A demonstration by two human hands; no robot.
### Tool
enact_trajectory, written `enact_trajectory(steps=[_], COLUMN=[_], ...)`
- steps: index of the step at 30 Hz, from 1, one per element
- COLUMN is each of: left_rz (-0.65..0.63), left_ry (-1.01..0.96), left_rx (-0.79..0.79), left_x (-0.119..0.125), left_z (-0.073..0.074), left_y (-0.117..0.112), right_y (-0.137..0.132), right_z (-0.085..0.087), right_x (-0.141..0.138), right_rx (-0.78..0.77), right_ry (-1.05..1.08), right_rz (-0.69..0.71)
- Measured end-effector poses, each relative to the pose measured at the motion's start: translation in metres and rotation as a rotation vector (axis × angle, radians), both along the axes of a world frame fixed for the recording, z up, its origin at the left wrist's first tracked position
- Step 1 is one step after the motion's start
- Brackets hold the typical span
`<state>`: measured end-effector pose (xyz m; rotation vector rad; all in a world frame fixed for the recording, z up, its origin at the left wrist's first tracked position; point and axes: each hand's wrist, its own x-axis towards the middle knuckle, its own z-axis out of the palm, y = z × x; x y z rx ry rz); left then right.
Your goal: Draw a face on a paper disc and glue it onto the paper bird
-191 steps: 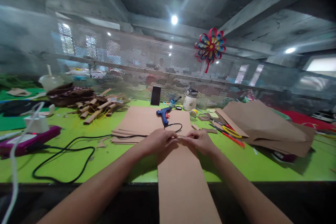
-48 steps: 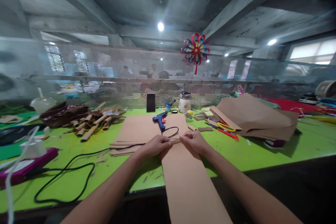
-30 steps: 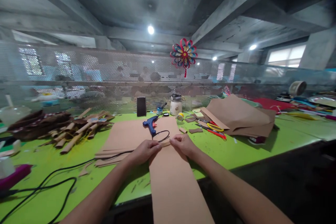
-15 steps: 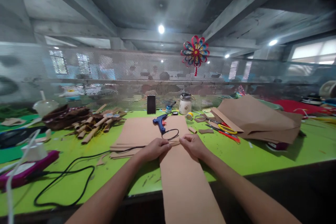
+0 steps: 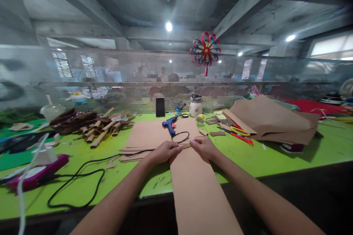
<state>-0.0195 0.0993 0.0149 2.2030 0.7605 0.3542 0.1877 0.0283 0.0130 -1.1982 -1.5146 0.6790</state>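
A long strip of brown kraft paper [image 5: 200,191] runs from the table toward me and hangs past the front edge. At its far end, my left hand [image 5: 167,151] pinches the left side of the narrow folded or rolled edge. Opposite it, my right hand [image 5: 203,147] pinches the right side of that same edge. Just beyond my hands, a blue glue gun [image 5: 170,126] lies on a stack of brown paper sheets [image 5: 146,132], its black cord looping close to my fingers.
Rolled paper tubes [image 5: 102,132] lie in a pile at the left, near a purple power strip [image 5: 38,172]. To the right are scissors [image 5: 237,134] and a large heap of brown paper [image 5: 275,121]. A patterned jar [image 5: 195,107] and a dark phone [image 5: 160,107] stand at the back.
The view has shifted slightly, so the tabletop things sit a little further right and higher. Both hands keep their pinch on the paper's edge, with little visible movement.
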Motion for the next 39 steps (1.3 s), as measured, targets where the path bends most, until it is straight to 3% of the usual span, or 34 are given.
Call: enact_trajectory(steps=[7,17,23,29,35,39], left_rz=[0.010,-0.059,-0.046,-0.037,-0.047,-0.030], left_ry=[0.052,0.167,0.041,0.035,0.111,0.153], left_rx=[0.070,0.236,0.256,0.200,0.164,0.161], left_x=[0.003,0.024,0.040,0.028,0.007,0.004], left_z=[0.005,0.051,0.035,0.023,0.033,0.032], left_y=[-0.004,0.000,-0.003,0.002,0.009,0.008], right_y=[0.001,0.006,0.008,0.007,0.020,0.027], right_z=[-0.004,-0.004,-0.004,-0.007,0.022,0.036], right_x=[-0.001,0.003,0.001,-0.008,0.002,0.005], right_rx=[0.029,0.094,0.068,0.007,-0.089,-0.106], right_ry=[0.030,0.090,0.096,0.035,-0.243,-0.383], right_rz=[-0.010,-0.061,-0.072,0.020,0.230,0.313])
